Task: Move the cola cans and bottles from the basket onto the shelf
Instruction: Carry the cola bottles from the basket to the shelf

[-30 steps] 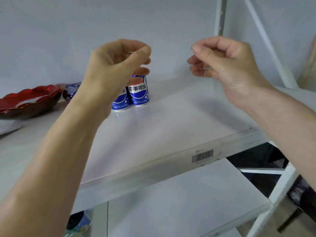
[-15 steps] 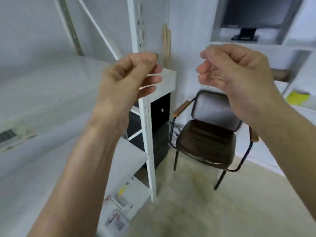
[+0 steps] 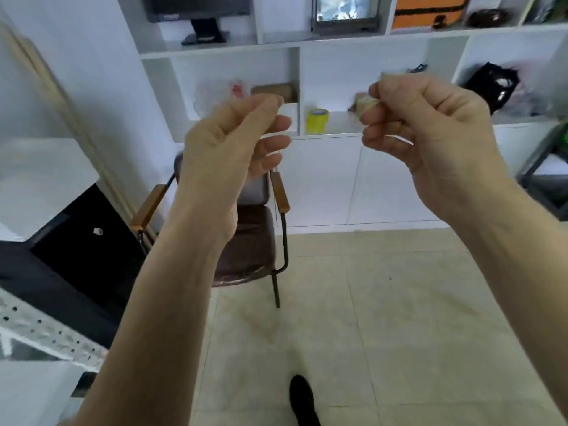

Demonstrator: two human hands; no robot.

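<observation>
Both hands raised at chest height, well apart, fingers curled in, nothing held. Left hand (image 3: 233,142): loose fist, thumb over the index finger. Right hand (image 3: 430,124): same curl, thumb tip against the index finger. No cans, bottles or basket in view, so their look and place cannot be told. Grey shelf (image 3: 40,330) edge with punched holes at lower left, partly cut off by the frame; nothing visible on it. Behind the left forearm a brown chair (image 3: 255,247) with wooden armrests stands on the tiled floor (image 3: 384,318). White wall unit (image 3: 325,167) at back: yellow tape roll (image 3: 317,120) in a middle cubby, black bag (image 3: 491,84) in the right cubby, monitor (image 3: 199,13) on top row. Dark shoe (image 3: 302,398) at bottom edge.
</observation>
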